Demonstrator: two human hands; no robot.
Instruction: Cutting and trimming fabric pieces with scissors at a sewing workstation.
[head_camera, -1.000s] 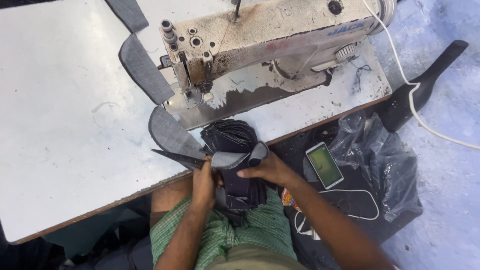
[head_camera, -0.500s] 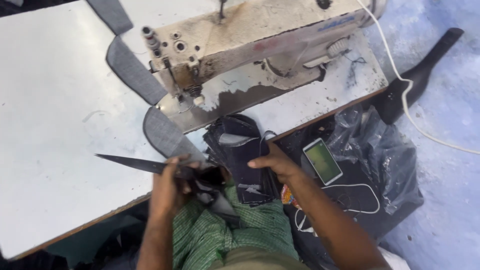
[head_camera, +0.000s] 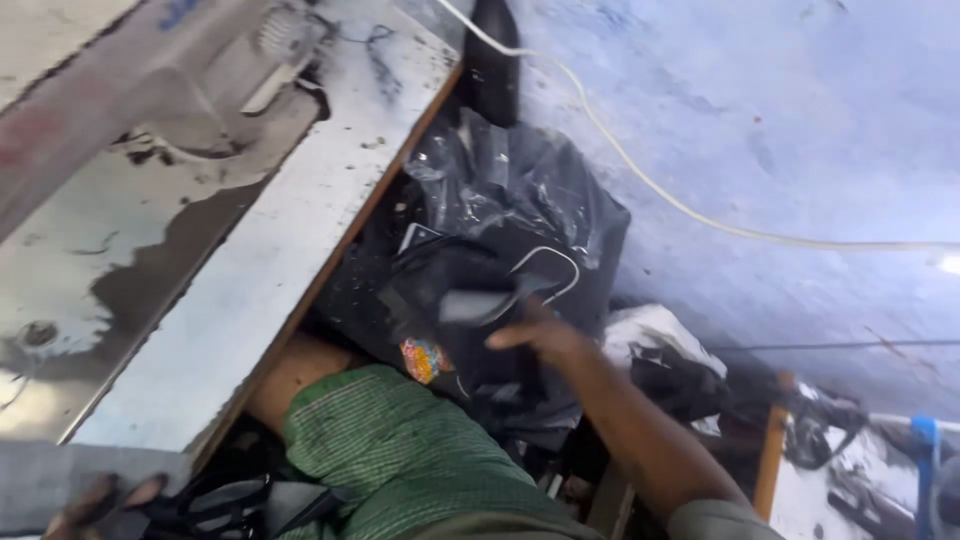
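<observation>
My right hand (head_camera: 540, 338) reaches out to the right of the table, over a black plastic bag (head_camera: 520, 190) on the floor. A small dark grey fabric piece (head_camera: 468, 305) sits at its fingertips, and the hand looks closed on it, though the view is blurred. Only the fingers of my left hand (head_camera: 100, 497) show, at the bottom left edge, lying on a grey fabric strip (head_camera: 60, 470). Dark scissors-like handles (head_camera: 235, 500) lie just right of those fingers. Whether they are gripped is unclear. My green checked garment (head_camera: 400, 450) covers my lap.
The white sewing table (head_camera: 260, 270) with the worn sewing machine base (head_camera: 120, 130) fills the left. A white cable (head_camera: 680, 205) runs across the pale blue floor. White and dark cloth heaps (head_camera: 660, 345) and a blue-and-orange frame (head_camera: 920, 450) are at the right.
The view has swung right and down. My right hand moved from the fabric stack on my lap out over the black bag. My left hand dropped to the bottom left edge.
</observation>
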